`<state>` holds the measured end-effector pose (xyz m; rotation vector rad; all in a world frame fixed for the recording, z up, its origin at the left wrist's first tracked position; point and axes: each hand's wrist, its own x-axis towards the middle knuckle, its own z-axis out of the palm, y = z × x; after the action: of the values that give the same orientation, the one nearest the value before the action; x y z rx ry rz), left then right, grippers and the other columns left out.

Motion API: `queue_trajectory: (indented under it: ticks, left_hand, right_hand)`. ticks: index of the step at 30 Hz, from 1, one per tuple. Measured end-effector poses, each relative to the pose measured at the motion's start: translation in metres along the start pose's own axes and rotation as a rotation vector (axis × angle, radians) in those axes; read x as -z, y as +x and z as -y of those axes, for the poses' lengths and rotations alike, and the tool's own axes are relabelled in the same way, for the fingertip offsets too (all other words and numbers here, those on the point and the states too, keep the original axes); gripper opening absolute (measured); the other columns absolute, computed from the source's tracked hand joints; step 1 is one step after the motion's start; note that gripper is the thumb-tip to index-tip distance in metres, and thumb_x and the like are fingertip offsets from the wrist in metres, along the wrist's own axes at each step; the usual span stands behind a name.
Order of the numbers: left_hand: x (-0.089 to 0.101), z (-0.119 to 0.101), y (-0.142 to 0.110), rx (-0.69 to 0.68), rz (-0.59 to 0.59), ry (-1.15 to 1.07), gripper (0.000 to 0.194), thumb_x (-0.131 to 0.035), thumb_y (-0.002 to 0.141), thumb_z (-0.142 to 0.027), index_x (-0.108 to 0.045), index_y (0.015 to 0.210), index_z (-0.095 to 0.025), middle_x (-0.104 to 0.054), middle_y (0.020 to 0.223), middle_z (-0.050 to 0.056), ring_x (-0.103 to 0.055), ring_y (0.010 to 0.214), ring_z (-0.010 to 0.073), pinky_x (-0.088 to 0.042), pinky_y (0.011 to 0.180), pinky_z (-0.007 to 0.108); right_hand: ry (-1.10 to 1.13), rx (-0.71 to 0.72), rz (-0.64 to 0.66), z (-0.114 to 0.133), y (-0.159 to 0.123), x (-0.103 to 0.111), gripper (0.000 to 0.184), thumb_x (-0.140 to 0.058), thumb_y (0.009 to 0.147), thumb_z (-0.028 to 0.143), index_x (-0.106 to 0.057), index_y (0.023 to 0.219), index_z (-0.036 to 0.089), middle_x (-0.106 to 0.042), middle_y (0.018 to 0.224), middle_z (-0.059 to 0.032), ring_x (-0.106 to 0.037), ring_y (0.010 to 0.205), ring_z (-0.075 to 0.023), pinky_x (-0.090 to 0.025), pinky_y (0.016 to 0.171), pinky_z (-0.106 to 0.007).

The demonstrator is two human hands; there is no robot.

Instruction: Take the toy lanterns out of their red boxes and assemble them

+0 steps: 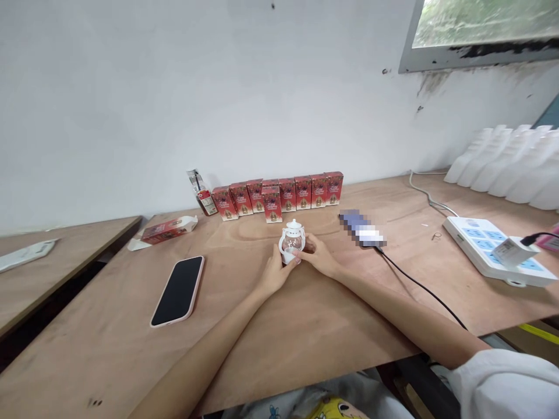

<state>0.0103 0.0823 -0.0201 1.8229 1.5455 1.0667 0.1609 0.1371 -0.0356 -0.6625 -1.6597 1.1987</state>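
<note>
Along a white wall (pixel 174 99), red boxes (pixel 287 195) stood in a row on a brown wooden tabletop (pixel 279 349). In front of them, near the middle, a person's left hand (pixel 276 271) and right hand (pixel 322 257) together grasped a small white lantern (pixel 292 240) with a clear globe, upright. To the left lay a dark-screened phone (pixel 178 291).

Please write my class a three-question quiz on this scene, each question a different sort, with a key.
1. What do the left hand and right hand hold between them?
2. True or false: the black-screened phone lies screen up, to the left of both hands.
3. Which is plugged into the power strip: (a) a kettle, (b) a white charger, (c) a fan?

Key: 1. A small white lantern. 2. True. 3. b.
</note>
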Motion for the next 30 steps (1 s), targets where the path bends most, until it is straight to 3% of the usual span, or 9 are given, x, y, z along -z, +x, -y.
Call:
queue_trajectory:
  ticks: [5,8,10,14,17,20,23,26,30]
  left_hand:
    - [0.005,0.009,0.001,-0.093,0.059,0.273,0.052,-0.063,0.073,-0.045,-0.051,0.115,-0.017,-0.051,0.131,0.016,-0.042,0.126,0.0313,-0.027,0.106,0.047]
    - [0.015,0.024,0.01,-0.104,0.062,0.602,0.049,-0.051,0.081,-0.046,-0.05,0.121,-0.018,-0.044,0.14,0.014,-0.035,0.133,0.0278,-0.022,0.11,0.046]
    - [0.027,0.037,0.02,-0.048,0.0,0.706,0.05,-0.044,0.084,-0.045,-0.049,0.122,-0.013,-0.043,0.14,0.018,-0.034,0.133,0.0305,-0.024,0.108,0.049]
    - [0.072,0.064,0.047,0.08,-0.183,0.88,0.057,-0.039,0.084,-0.036,-0.048,0.122,0.005,-0.031,0.141,0.033,-0.017,0.137,0.0424,-0.014,0.107,0.058]
    - [0.121,0.082,0.064,0.117,-0.268,0.992,0.055,-0.034,0.082,-0.022,-0.039,0.131,0.003,-0.025,0.146,0.027,-0.002,0.141,0.0367,-0.004,0.107,0.06]
    - [0.169,0.097,0.071,0.166,-0.293,1.072,0.053,-0.029,0.082,-0.015,-0.042,0.13,0.002,-0.031,0.144,0.027,-0.008,0.14,0.0361,-0.004,0.106,0.062]
    - [0.202,0.108,0.069,0.19,-0.272,1.14,0.05,-0.031,0.081,-0.013,-0.049,0.126,-0.003,-0.042,0.137,0.025,-0.017,0.137,0.0381,-0.009,0.103,0.063]
    - [0.214,0.112,0.064,0.18,-0.215,1.201,0.046,-0.031,0.079,-0.008,-0.056,0.117,-0.001,-0.055,0.121,0.027,-0.033,0.127,0.0393,-0.018,0.099,0.061]
    - [0.207,0.107,0.059,0.121,-0.17,1.263,0.039,-0.03,0.08,-0.008,-0.063,0.099,0.002,-0.059,0.107,0.03,-0.044,0.113,0.0398,-0.028,0.092,0.055]
  right_hand:
    - [-0.117,-0.01,-0.222,-0.008,0.004,0.008,0.049,-0.072,0.067,0.035,-0.05,0.107,0.019,-0.065,0.104,-0.0066,-0.064,0.092,-0.0192,-0.051,0.086,-0.04]
    - [-0.209,0.001,-0.371,-0.016,0.007,0.016,0.052,-0.072,0.066,0.032,-0.049,0.111,0.02,-0.064,0.106,-0.0079,-0.063,0.093,-0.0212,-0.05,0.086,-0.043]
    - [-0.246,-0.002,-0.432,-0.022,0.008,0.021,0.053,-0.069,0.068,0.031,-0.046,0.114,0.019,-0.062,0.109,-0.0096,-0.062,0.095,-0.0226,-0.049,0.086,-0.045]
    - [-0.404,0.084,-0.56,-0.023,0.006,0.022,0.061,-0.063,0.07,0.023,-0.036,0.124,0.017,-0.053,0.119,-0.0152,-0.054,0.11,-0.0273,-0.044,0.094,-0.051]
    - [-0.623,0.271,-0.684,-0.01,-0.001,0.017,0.065,-0.057,0.072,0.018,-0.03,0.13,0.017,-0.041,0.128,-0.0175,-0.04,0.124,-0.0322,-0.033,0.101,-0.058]
    - [-0.766,0.523,-0.61,0.006,-0.012,0.008,0.066,-0.053,0.074,0.013,-0.027,0.134,0.02,-0.032,0.134,-0.0168,-0.031,0.129,-0.034,-0.032,0.102,-0.06]
    - [-0.827,0.766,-0.431,0.014,-0.023,-0.005,0.069,-0.051,0.073,0.007,-0.027,0.135,0.026,-0.037,0.131,-0.0125,-0.038,0.124,-0.0303,-0.04,0.099,-0.053]
    - [-0.876,0.907,-0.277,0.015,-0.027,-0.014,0.066,-0.048,0.073,0.003,-0.032,0.133,0.027,-0.047,0.122,-0.01,-0.045,0.118,-0.0266,-0.044,0.095,-0.048]
    - [-0.886,0.903,-0.171,0.018,-0.025,-0.014,0.061,-0.043,0.073,0.003,-0.036,0.13,0.024,-0.052,0.117,-0.011,-0.05,0.112,-0.0257,-0.045,0.091,-0.046]
